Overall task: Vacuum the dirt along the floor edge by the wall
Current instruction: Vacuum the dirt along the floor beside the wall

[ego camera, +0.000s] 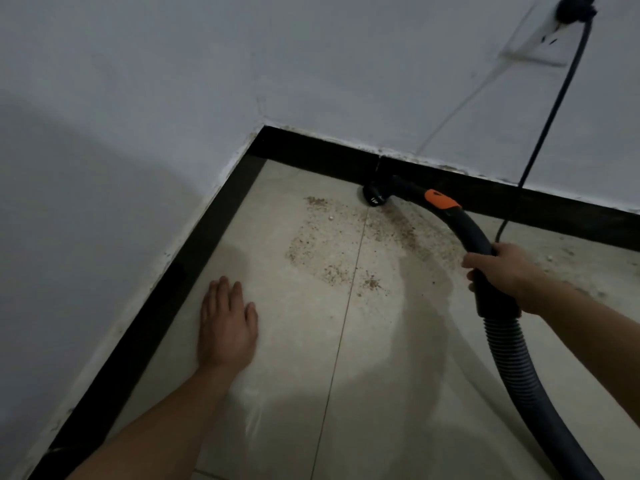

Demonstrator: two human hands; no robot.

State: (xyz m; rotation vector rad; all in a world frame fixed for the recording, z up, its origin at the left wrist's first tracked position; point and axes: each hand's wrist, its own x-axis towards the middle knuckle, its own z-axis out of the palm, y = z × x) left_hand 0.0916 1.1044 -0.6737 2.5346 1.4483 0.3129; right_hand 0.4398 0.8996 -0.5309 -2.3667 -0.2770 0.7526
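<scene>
Brown dirt (346,237) lies scattered on the beige tiled floor (381,375) near the room corner, spreading right along the black skirting (485,192). A black vacuum handle tube (464,230) with an orange slider curves down to a small round nozzle (373,195), which sits on the floor against the skirting at the dirt's far edge. My right hand (498,271) grips the tube just above the ribbed hose (519,368). My left hand (227,323) rests flat on the tile, fingers straight, left of the dirt.
White walls meet in a corner (263,126). A black power cord (547,123) hangs from a wall socket (540,39) at the top right down to the floor behind the tube. The left skirting (166,292) runs beside my left hand.
</scene>
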